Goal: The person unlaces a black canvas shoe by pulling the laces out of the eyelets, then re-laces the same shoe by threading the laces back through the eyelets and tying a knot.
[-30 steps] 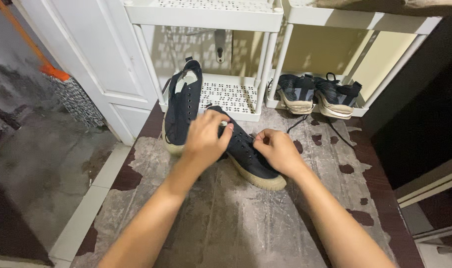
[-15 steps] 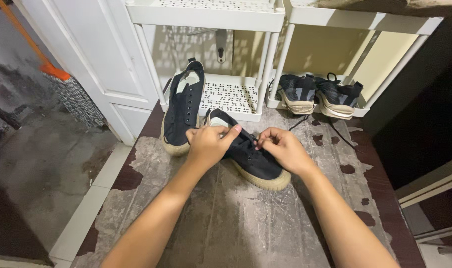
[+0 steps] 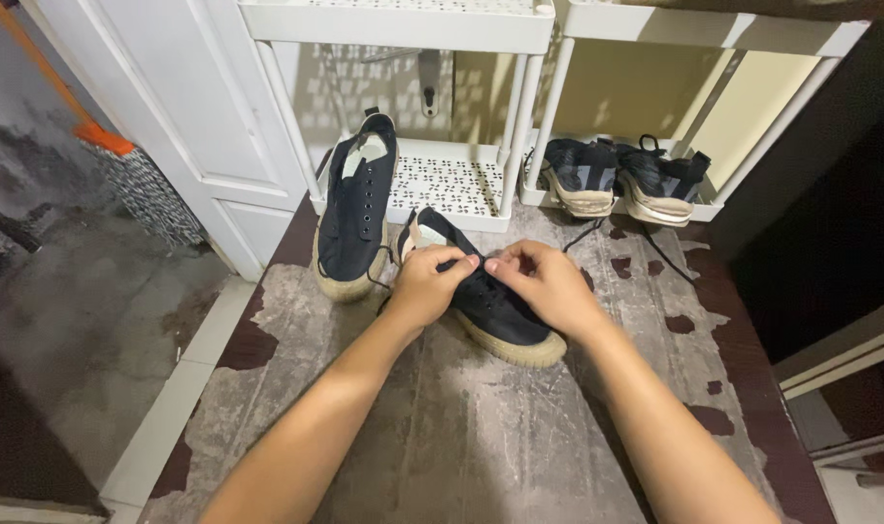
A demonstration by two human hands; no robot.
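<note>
**Both hands closed in over the lace of the near sneaker**

Half a second earlier the two hands had worked a little apart; by this moment they had drawn together until their fingertips almost met above the lacing of the dark canvas sneaker (image 3: 490, 301). The left hand (image 3: 424, 283) was curled, thumb and forefinger pinched on what looked like the black lace (image 3: 458, 260). The right hand (image 3: 542, 283) was likewise curled with its fingertips pinched at the same spot, though the lace itself was mostly hidden there. The sneaker lay on the worn floor (image 3: 461, 427) directly under both hands, toe toward the right wrist. Its mate (image 3: 356, 209) stood just beyond the left hand, leaning onto the white rack (image 3: 451, 184). The lacing work seemed to be under way, not finished.
</note>
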